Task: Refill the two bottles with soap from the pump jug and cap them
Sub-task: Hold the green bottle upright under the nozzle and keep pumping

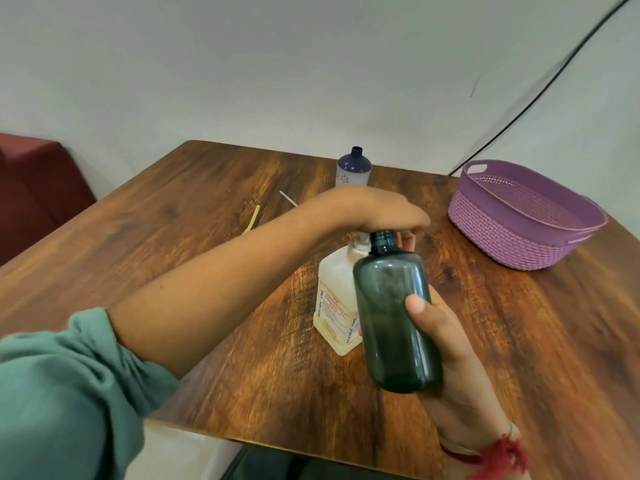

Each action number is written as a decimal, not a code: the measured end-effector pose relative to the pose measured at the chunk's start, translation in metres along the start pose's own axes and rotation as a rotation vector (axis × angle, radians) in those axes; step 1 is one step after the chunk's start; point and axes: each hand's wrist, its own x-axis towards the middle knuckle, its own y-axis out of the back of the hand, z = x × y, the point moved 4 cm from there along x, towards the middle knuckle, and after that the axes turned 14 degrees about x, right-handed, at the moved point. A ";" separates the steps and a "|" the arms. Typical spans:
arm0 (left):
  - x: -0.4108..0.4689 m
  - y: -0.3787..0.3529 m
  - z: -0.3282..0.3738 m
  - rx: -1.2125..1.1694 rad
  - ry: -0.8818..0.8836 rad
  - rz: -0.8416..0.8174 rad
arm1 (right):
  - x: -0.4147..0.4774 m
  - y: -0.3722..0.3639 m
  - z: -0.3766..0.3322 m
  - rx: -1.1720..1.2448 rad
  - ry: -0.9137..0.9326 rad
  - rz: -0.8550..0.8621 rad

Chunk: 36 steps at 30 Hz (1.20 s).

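**Bottle held up to the pump jug, palm on the pump**

The pump jug (335,306) stands near the middle of a wooden table (207,271). Well behind it stands a second bottle (354,167), with a dark purple top, a pale lower body and an open neck. Behind and to the jug's left lie a thin yellow stick (252,219) and a white stick (288,198), apart from each other. To the jug's right, well apart, sits a purple woven basket (519,216), with a black cable (540,95) running up the wall behind it. A red seat (31,188) shows far to the left.

The left hand (384,209) lies palm down over the jug's pump head and hides it, fingers stretched forward, gripping nothing. The dark bottle (394,317) covers the jug's right side and spout.

The jug is white and square-shouldered, with a printed label; a yellowish tint shows near its base. The dark bottle's tinted wall shows no clear soap level.

The right hand (450,358) grips this bottle around its lower body, thumb across the front, in the air just right of the jug. It is smoky dark green, see-through and uncapped, with a threaded neck, its mouth just beside the pump head.
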 end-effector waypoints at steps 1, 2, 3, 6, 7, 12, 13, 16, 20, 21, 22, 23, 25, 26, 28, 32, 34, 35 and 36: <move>-0.001 -0.001 0.000 -0.005 0.007 0.006 | -0.001 0.000 0.001 -0.003 -0.001 0.003; -0.002 -0.001 0.000 -0.006 0.012 0.013 | -0.001 0.000 0.002 -0.002 -0.002 0.006; -0.002 0.002 0.001 -0.003 0.011 0.016 | -0.001 0.000 0.002 0.003 -0.002 0.009; -0.006 0.011 0.011 0.116 -0.017 0.020 | -0.004 -0.001 -0.003 0.028 -0.001 0.000; -0.006 0.013 0.013 0.136 -0.025 0.027 | -0.005 -0.002 -0.005 0.026 -0.005 -0.004; -0.004 0.005 0.007 0.051 -0.018 0.043 | -0.007 0.000 -0.004 -0.007 -0.014 0.021; -0.004 0.004 0.005 0.049 -0.005 0.041 | -0.007 -0.001 -0.002 -0.009 -0.013 0.024; -0.007 0.007 0.007 0.103 0.017 0.016 | -0.006 -0.006 -0.001 -0.002 0.007 0.005; -0.006 0.018 0.008 0.210 0.035 0.072 | -0.005 -0.007 -0.007 0.019 0.030 -0.030; -0.005 0.017 0.007 0.191 0.036 0.087 | -0.005 -0.005 -0.006 0.020 0.029 -0.031; -0.004 0.014 0.007 0.139 0.031 0.087 | -0.004 -0.004 -0.005 0.019 0.028 -0.028; -0.003 0.011 0.006 0.084 0.026 0.079 | -0.003 -0.003 -0.004 0.014 0.027 -0.023; -0.003 0.005 0.005 0.032 0.031 0.076 | -0.001 0.000 -0.001 0.006 0.019 -0.005; -0.003 0.004 0.004 0.029 0.035 0.080 | 0.000 0.001 0.001 0.002 0.015 0.003; -0.003 0.004 0.003 0.035 0.038 0.092 | 0.000 0.003 0.004 0.009 0.007 0.013; -0.006 0.015 0.005 0.234 0.063 0.104 | -0.003 0.001 -0.003 0.022 0.018 -0.001; -0.005 0.017 0.006 0.249 0.058 0.110 | -0.003 0.000 -0.006 0.023 0.024 -0.016; -0.004 0.016 0.005 0.195 0.049 0.107 | -0.003 0.000 -0.005 0.023 0.024 -0.019; -0.004 0.012 0.005 0.116 0.041 0.097 | -0.003 0.001 -0.004 0.023 0.020 -0.015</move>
